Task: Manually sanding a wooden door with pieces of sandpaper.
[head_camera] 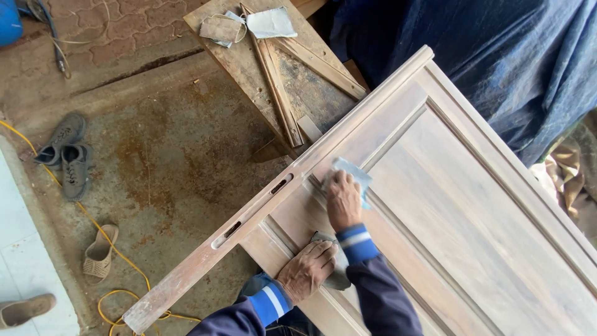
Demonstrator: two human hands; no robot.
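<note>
A sheet of sandpaper [352,175] is pressed flat under the closed fingers of the right hand [343,200] on the bare wooden door [472,211], steadied by the spread left hand [306,270] on a grey pad [336,274], with most of the panel judged yet unsanded.

Right hand [343,200] stretched forward, palm down; left hand [306,271] flat, fingers spread.

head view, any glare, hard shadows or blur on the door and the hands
Head view: soft, even daylight, no glare on the wooden door; only faint shadows under the right hand on the pale sanding sheet and the left hand; hands and door look sharp, and the door's long edges bow slightly from the wide lens.
</note>
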